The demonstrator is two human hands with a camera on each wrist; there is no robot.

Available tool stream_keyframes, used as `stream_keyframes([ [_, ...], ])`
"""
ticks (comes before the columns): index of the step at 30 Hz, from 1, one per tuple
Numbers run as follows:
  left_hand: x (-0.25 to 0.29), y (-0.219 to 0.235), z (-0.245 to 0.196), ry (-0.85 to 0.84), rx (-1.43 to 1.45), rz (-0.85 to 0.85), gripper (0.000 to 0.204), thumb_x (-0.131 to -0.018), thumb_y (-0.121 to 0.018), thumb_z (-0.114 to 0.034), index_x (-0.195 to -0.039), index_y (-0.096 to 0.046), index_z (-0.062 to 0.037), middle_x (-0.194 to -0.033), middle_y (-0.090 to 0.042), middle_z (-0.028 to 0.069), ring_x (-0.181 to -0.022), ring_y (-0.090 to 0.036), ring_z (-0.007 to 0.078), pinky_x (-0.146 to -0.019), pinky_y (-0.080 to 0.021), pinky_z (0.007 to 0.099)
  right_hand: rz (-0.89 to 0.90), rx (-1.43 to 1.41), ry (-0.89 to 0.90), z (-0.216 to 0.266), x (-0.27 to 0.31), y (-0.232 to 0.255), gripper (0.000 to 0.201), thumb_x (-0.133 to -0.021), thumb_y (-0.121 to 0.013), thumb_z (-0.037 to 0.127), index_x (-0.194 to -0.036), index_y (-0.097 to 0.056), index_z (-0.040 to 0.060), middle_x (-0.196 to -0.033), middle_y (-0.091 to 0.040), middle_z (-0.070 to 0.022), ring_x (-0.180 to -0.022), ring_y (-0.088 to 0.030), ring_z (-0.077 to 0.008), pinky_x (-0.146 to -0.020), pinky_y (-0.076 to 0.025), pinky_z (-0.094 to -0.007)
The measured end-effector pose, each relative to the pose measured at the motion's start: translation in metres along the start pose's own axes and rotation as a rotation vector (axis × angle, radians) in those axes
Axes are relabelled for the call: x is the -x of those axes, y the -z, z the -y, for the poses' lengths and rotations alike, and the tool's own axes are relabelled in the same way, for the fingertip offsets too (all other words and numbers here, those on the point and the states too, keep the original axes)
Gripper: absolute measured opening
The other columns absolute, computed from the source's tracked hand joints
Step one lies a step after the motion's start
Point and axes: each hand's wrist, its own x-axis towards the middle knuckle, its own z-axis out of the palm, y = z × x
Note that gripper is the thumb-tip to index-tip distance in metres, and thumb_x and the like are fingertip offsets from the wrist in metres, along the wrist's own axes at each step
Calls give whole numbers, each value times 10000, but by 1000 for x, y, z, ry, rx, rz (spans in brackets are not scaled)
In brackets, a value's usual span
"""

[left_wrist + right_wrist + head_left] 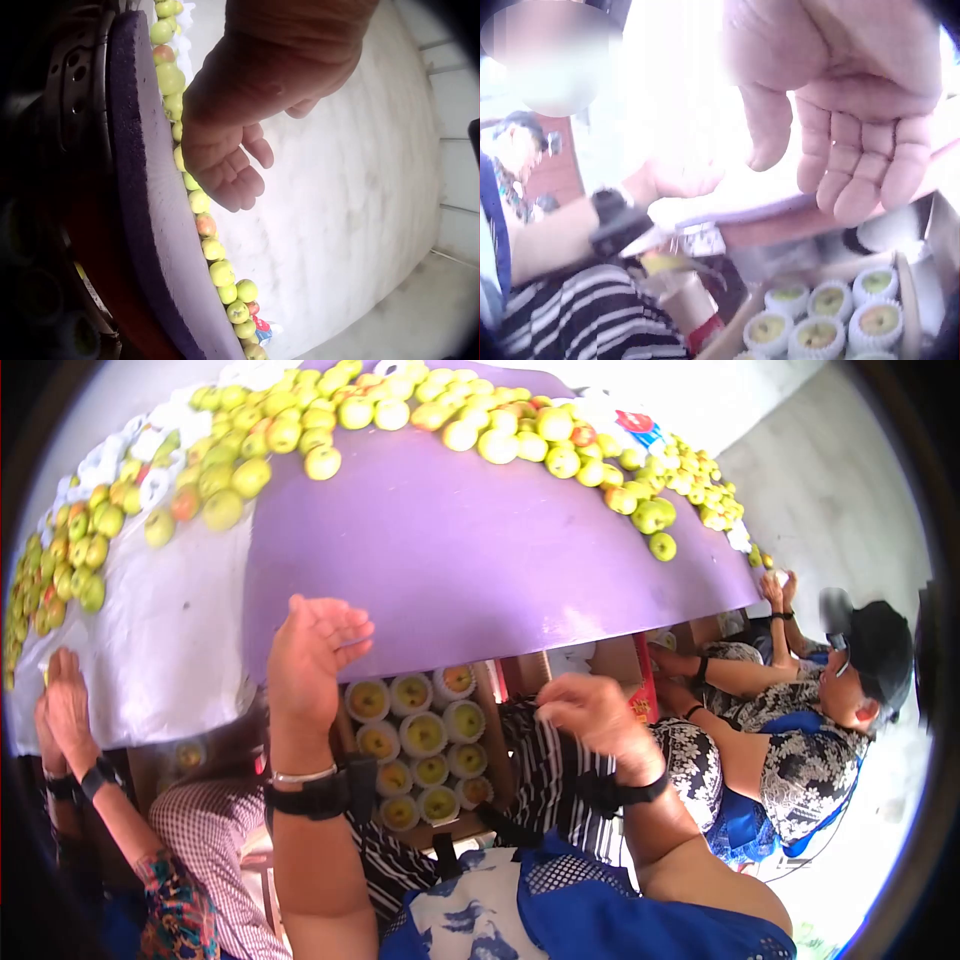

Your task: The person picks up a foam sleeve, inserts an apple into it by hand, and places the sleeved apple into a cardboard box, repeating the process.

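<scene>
My left hand (pixel 312 660) is raised in front of the purple padded tabletop (pixel 450 550), palm turned inward and fingers loosely bent, with nothing in it. In the left wrist view, its fingers overlap the row of apples behind. My right hand (pixel 597 722) hovers to the right of the box, also holding nothing; the right wrist view shows its palm and loosely extended fingers. Between my forearms, below the table edge, sits a cardboard box (pixel 909 307) filled with rows of yellow-green apples (pixel 423 733), each in a white foam net.
Loose apples (pixel 390 412) are heaped along the far side of the table. White foam nets (pixel 100 460) lie at the back left. Another person's hands (pixel 70 705) work at the left. To my right sits a person in a patterned top (pixel 805 770), beside a red-edged carton (pixel 640 680).
</scene>
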Motion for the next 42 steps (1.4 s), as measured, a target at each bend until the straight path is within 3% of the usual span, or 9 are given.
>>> stream_keyframes([
  [4,-1,-10,8,10,-66,-29,461,-966,-281,-442,-907,-541,-66,-895,-629,101,-835,-601,222,-767,-464,351,-413,5,-236,-53,1,70,126,-787,-559,113,-763,-613,1,-616,-561,-27,-564,-542,-95,-525,-448,-230],
  [9,-7,-20,14,9,-107,-18,457,-966,-283,-438,-912,-531,-59,-896,-624,104,-828,-597,220,-762,-466,351,-358,239,-398,-220,-29,75,130,-754,-580,125,-769,-633,8,-611,-585,-62,-537,-570,-147,-486,-474,-279],
  [11,-11,-24,15,9,-107,-31,457,-966,-283,-437,-914,-525,-52,-897,-623,111,-832,-597,221,-760,-468,352,107,1301,90,-304,-53,65,133,-749,-598,144,-777,-639,21,-631,-604,-55,-544,-594,-163,-493,-502,-291],
  [14,-17,-30,20,17,-107,-11,459,-966,-283,-434,-913,-522,-46,-894,-622,115,-832,-596,223,-758,-470,352,76,881,-365,-322,-85,32,139,-735,-624,160,-821,-662,58,-686,-648,-76,-567,-628,-201,-530,-528,-304],
  [17,-22,-37,24,33,-114,-10,468,-968,-274,-433,-914,-521,-40,-897,-621,121,-832,-595,223,-757,-469,353,-87,482,-263,-378,-105,8,194,-697,-533,186,-734,-662,46,-799,-650,-162,-779,-642,-318,-727,-508,-416],
  [21,-27,-41,31,5,-124,1,474,-970,-262,-429,-914,-520,-36,-890,-617,120,-826,-591,221,-757,-467,353,-38,305,-406,-320,-119,-2,236,-719,-543,244,-839,-651,72,-896,-651,-156,-787,-617,-346,-711,-491,-443],
  [23,-28,-43,34,25,-142,-17,477,-973,-249,-420,-913,-520,-32,-879,-612,120,-820,-587,219,-759,-466,355,-157,560,338,-381,-142,-22,295,-732,-544,281,-899,-639,56,-949,-644,-166,-822,-613,-356,-733,-483,-451],
  [24,-30,-43,37,9,-156,4,476,-975,-247,-412,-910,-521,-28,-873,-609,118,-811,-586,216,-755,-469,359,-167,562,353,-376,-156,-17,295,-732,-544,281,-899,-639,56,-949,-644,-166,-822,-613,-356,-733,-483,-451],
  [42,-33,-43,51,-6,-154,80,473,-972,-273,-412,-914,-522,-13,-890,-612,128,-831,-590,220,-750,-481,359,-168,716,-46,-404,-150,-35,292,-749,-532,270,-894,-644,42,-959,-638,-184,-855,-612,-361,-765,-483,-445],
])
